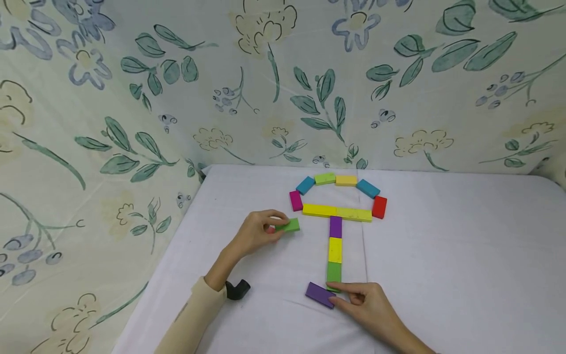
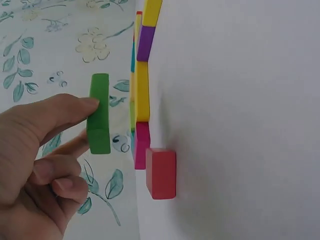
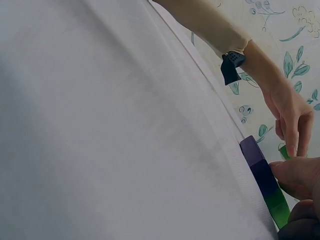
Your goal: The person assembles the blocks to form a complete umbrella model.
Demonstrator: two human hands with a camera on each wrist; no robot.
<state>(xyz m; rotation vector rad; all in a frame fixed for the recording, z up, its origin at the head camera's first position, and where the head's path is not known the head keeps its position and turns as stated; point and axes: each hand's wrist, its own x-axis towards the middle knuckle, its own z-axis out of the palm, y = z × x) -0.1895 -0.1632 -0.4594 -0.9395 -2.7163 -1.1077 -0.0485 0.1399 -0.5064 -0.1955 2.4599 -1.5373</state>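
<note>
My left hand (image 1: 254, 232) pinches a green block (image 1: 290, 225) between thumb and fingers. The left wrist view shows this green block (image 2: 99, 117) held above the cloth, while a red block (image 2: 162, 175) sits on the cloth nearby. In the head view that red block (image 1: 271, 230) is partly hidden behind the left hand. My right hand (image 1: 373, 307) pinches the right end of a purple block (image 1: 319, 295), which lies slanted at the foot of a column of blocks. Its index fingertip is right at the column's lowest green block (image 1: 334, 274).
Above that green block come a yellow block (image 1: 335, 250) and a purple block (image 1: 336, 227). They meet a crossbar of yellow blocks (image 1: 319, 210). Over it arches a row of magenta, blue (image 1: 305, 185), lime, yellow and red blocks (image 1: 379, 207). A floral cloth (image 1: 265, 98) hangs behind the white-covered table (image 1: 464, 270).
</note>
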